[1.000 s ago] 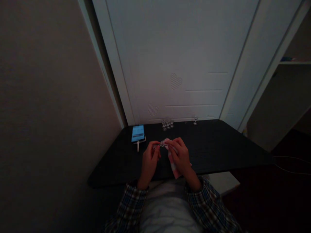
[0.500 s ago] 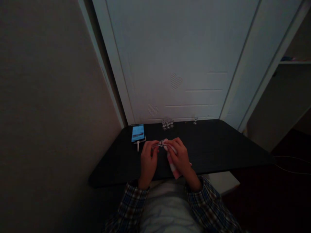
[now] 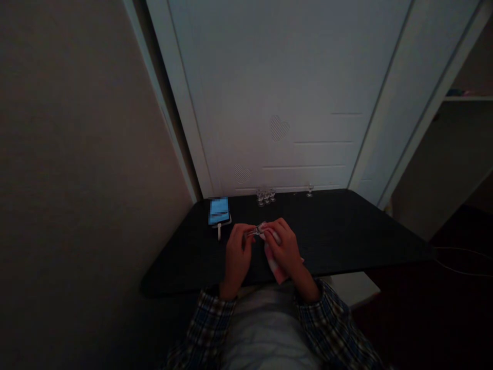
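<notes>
Over the near part of the dark table, my left hand (image 3: 238, 254) pinches the left end of a small clear glass (image 3: 257, 230), perhaps by its stem or base. Opposite it, my right hand (image 3: 285, 244) is closed on a pink and white cloth (image 3: 274, 264), whose top is pressed against the glass. The lower part of the cloth hangs down beneath my right palm toward the table edge. My fingers cover much of the glass, so its exact shape is hard to make out.
Several small stemmed glasses (image 3: 265, 196) stand grouped at the back of the black table (image 3: 346, 231), with a single glass (image 3: 309, 190) to their right. A lit phone (image 3: 219, 211) lies at the back left, a white plug or cable below it. A white panel (image 3: 277, 77) rises behind.
My left hand has shifted slightly right, nearer my right hand, and the glass between them has turned a little. The cloth remains in my right hand.
</notes>
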Available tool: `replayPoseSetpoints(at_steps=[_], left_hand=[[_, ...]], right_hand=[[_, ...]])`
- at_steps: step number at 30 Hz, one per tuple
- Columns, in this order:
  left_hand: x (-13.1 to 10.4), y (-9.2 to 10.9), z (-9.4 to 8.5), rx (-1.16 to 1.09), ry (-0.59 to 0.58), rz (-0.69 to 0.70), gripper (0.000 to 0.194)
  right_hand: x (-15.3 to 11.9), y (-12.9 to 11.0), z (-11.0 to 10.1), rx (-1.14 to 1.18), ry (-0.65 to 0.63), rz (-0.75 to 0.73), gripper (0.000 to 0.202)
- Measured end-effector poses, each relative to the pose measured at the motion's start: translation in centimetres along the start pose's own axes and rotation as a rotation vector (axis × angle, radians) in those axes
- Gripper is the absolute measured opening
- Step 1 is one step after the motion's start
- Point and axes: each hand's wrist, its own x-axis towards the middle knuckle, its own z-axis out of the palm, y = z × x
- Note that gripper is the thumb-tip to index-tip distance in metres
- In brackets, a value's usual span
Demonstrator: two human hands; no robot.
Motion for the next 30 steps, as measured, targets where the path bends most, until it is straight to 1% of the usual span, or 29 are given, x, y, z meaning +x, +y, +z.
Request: replayPoseSetpoints(at_steps=[3, 8, 11, 18, 23, 27, 30], left_hand=[[-0.03, 0.10, 0.08, -0.001, -0.018, -0.024, 0.018], [-0.06, 0.15, 0.20, -0.014, -0.047, -0.097, 0.027], [-0.04, 0.14, 0.18, -0.005, -0.058, -0.130, 0.028], [0.04, 0.59, 0.04, -0.081, -0.079, -0.133, 0.024], [0.11, 0.26, 0.21, -0.095, -0.159, -0.134, 0.025], [0.15, -0.08, 0.27, -0.078, -0.119, -0.114, 0.023], [0.16, 0.06, 0.16, -0.038, -0.090, -0.087, 0.021]], right_hand=[[-0.01, 0.01, -0.02, -0.011, -0.003, 0.002, 0.016], [-0.18, 0.06, 0.00, -0.029, 0.004, 0.004, 0.018], [-0.25, -0.01, -0.01, -0.035, -0.012, -0.004, 0.018], [-0.26, -0.01, -0.09, -0.055, 0.008, 0.014, 0.019], [-0.20, 0.14, -0.06, -0.050, 0.026, 0.020, 0.019], [-0.15, 0.18, 0.00, -0.041, 0.024, 0.017, 0.018], [-0.18, 0.24, 0.01, -0.042, 0.015, 0.024, 0.018]])
